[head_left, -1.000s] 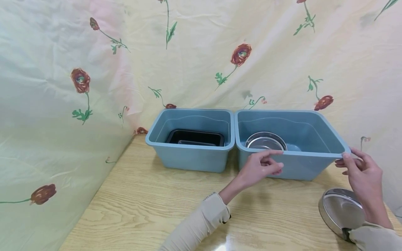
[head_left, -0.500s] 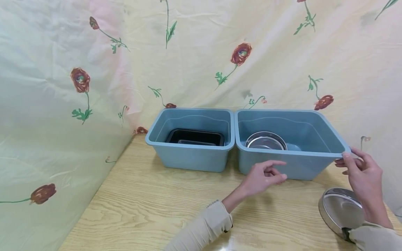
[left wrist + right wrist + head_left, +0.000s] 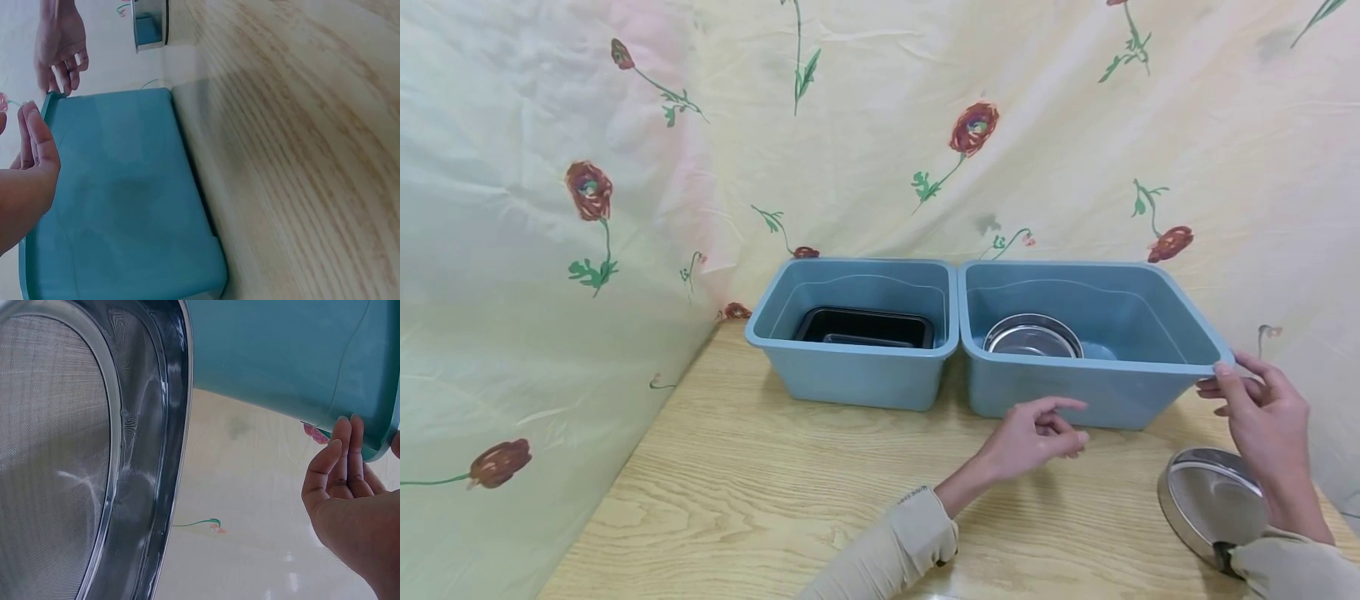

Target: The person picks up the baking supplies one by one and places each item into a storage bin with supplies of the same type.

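My right hand (image 3: 1270,421) grips the front right corner of the right blue plastic bin (image 3: 1075,392), thumb over the rim and fingers beneath it. My left hand (image 3: 1037,437) hovers before that bin's front wall, index finger extended and the others loosely bent, holding nothing. Inside the right bin sits a round shiny metal pan or sieve (image 3: 1033,340), its lower part hidden by the front wall. Beside my right wrist is a round metal sieve (image 3: 1213,504); its fine mesh (image 3: 50,456) fills the left of the right wrist view.
A second blue bin (image 3: 857,379) stands against the right one's left side, with a black rectangular baking pan (image 3: 868,325) in it. Both are on a wood-grain table (image 3: 737,483). Flower-patterned cloth (image 3: 865,150) hangs close behind and at the left.
My left hand has come off the right bin's front rim and lowered toward the table, slightly to the right. The right hand keeps its grip on the corner.
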`<state>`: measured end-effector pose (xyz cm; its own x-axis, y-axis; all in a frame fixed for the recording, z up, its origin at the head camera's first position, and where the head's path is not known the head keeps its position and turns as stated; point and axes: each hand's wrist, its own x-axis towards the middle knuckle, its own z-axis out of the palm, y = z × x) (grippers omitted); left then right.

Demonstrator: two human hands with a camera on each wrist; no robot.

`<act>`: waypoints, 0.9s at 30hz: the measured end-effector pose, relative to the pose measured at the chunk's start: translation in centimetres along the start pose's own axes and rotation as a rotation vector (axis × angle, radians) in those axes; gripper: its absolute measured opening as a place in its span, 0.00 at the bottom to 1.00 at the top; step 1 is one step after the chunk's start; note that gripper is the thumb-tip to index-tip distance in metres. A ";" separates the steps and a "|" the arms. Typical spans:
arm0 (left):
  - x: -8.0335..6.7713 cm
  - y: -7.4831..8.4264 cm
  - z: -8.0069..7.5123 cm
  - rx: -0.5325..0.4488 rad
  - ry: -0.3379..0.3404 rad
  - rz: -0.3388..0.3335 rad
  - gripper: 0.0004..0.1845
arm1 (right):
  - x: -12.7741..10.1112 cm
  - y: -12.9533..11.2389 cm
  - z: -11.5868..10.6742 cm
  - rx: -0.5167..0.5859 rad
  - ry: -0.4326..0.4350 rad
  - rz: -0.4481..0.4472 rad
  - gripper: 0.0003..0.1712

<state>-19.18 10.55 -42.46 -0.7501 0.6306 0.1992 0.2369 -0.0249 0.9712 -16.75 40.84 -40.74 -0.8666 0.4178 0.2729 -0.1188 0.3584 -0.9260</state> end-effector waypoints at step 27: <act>0.1 -2.1 2.2 0.055 -0.039 -0.051 0.22 | 0.0 -0.2 0.0 0.006 0.002 -0.025 0.24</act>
<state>-18.43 12.40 -44.79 -0.7378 0.6596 0.1436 0.2338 0.0502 0.9710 -16.74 40.84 -40.57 -0.8624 0.4105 0.2961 -0.1430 0.3635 -0.9206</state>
